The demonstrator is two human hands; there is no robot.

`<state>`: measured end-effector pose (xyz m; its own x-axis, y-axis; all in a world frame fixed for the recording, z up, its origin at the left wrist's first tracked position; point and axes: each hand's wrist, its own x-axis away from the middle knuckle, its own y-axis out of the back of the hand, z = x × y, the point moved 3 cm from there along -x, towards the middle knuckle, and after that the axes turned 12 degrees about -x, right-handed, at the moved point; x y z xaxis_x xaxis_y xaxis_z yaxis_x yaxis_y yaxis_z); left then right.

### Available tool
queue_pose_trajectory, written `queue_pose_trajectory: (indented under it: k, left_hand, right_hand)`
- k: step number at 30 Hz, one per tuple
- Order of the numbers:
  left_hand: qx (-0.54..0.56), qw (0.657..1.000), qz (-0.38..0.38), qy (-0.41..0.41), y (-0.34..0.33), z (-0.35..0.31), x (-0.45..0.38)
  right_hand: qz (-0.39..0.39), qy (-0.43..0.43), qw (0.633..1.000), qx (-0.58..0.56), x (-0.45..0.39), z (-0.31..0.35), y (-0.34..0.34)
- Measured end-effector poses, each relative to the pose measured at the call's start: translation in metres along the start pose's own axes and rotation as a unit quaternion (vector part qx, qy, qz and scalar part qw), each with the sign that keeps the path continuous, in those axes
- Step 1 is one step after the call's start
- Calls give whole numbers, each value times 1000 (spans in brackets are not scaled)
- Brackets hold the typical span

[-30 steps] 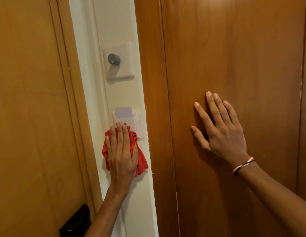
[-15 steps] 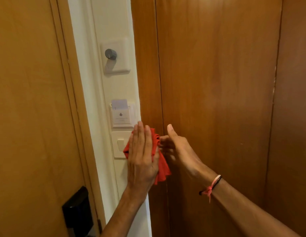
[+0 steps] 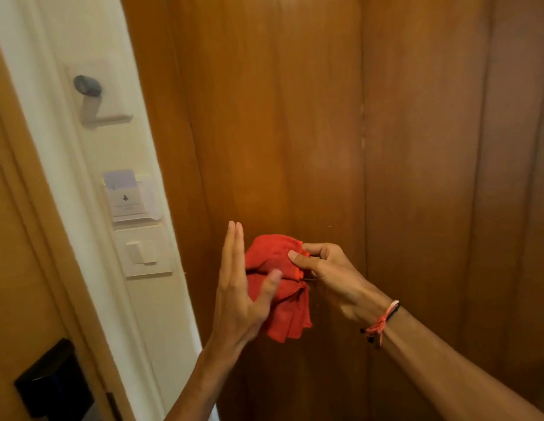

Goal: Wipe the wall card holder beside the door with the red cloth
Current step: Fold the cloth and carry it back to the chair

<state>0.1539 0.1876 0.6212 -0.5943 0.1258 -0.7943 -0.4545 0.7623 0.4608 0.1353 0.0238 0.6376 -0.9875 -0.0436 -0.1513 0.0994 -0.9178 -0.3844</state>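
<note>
The white card holder (image 3: pixel 129 202) hangs on the narrow white wall strip, with a pale card standing in its slot. The bunched red cloth (image 3: pixel 277 287) is in the air in front of the brown wood panel, to the right of and below the holder. My left hand (image 3: pixel 240 287) is flat against the cloth's left side, fingers straight and thumb lying on the fabric. My right hand (image 3: pixel 325 268) pinches the cloth's upper right edge between thumb and fingers. Neither hand touches the holder.
A white switch plate (image 3: pixel 144 253) sits just below the holder, and a plate with a grey knob (image 3: pixel 87 85) is higher on the strip. A wooden door (image 3: pixel 18 268) with a black lock (image 3: pixel 53 382) is at the left. Wood panelling (image 3: pixel 416 147) fills the right.
The cloth left the wall near the holder and moved right, in front of the wood panel. My right hand came off the panel and took hold of the cloth.
</note>
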Motion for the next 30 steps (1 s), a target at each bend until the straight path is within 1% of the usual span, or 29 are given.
queue_pose_trajectory:
  k: [1,2,3,4,5,6,7,8,10,13,15,17,20,24,26,29,30]
  left_hand:
    - [22,999,6,48,-6,-4,-1]
    - [48,994,29,97,-8,-3,-2]
    - [95,982,78,141,-18,-7,-4]
    - [162,961,140,178,-29,-9,-5]
    - [228,929,206,208,-40,-12,-3]
    - [275,897,259,228,-51,-17,0]
    - [295,878,294,235,-61,-21,3]
    - [313,864,315,239,-72,-26,8]
    - [339,845,328,252,-98,-36,17]
    - [339,824,358,280,-138,-47,37]
    - [333,803,388,308,-173,-51,60]
    - [322,783,405,346,-205,-54,87]
    - [304,743,435,409,-255,-59,139]
    - [257,698,462,483,-317,-60,223]
    - [235,675,467,521,-339,-59,265]
    - [199,630,475,581,-375,-56,337]
    - [188,610,480,602,-390,-54,367]
  right_hand:
    - [-3,2,1000,-11,4,2,14]
    - [-3,3,1000,-18,6,5,23]
    - [-9,4,1000,-20,11,7,39]
    - [-15,5,1000,-19,14,9,54]
    - [-22,2,1000,-18,17,10,69]
    - [-30,-2,999,-14,21,11,84]
    - [-39,-7,999,-5,26,11,97]
    - [-51,-14,999,6,30,10,112]
    - [-77,-28,996,29,40,6,142]
    - [-109,-56,990,66,56,-4,183]
    - [-137,-87,983,83,69,-15,213]
    - [-154,-125,975,100,81,-33,242]
    - [-180,-195,959,96,101,-76,291]
    - [-218,-283,924,137,129,-144,350]
    - [-239,-310,911,133,143,-180,375]
    - [-284,-378,870,140,171,-242,413]
    - [-301,-400,856,130,183,-267,426]
